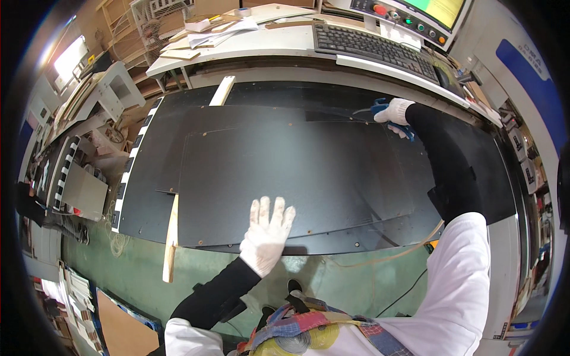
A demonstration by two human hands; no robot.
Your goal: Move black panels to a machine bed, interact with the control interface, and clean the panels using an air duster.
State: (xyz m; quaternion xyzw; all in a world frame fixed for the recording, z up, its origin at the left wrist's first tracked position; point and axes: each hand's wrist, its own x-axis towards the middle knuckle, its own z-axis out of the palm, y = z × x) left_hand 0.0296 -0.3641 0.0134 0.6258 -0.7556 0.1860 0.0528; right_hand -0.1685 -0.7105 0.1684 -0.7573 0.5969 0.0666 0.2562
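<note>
A large black board point(309, 172) lies flat on the black machine bed point(154, 172) in front of me. My left hand point(267, 234), in a white glove, rests flat with fingers spread on the board's near edge. My right hand point(393, 113), also gloved, reaches to the board's far side and grips a blue air gun point(380, 108) whose thin nozzle points left. A pale hose point(392, 252) runs from under my right arm along the bed's near edge.
A wooden strip point(171, 240) lies at the bed's near left, another point(222, 90) at the far left. Behind the bed stand a bench with a keyboard point(374, 47), a control panel point(415, 21) and scrap boards point(208, 32). The floor point(332, 285) is green.
</note>
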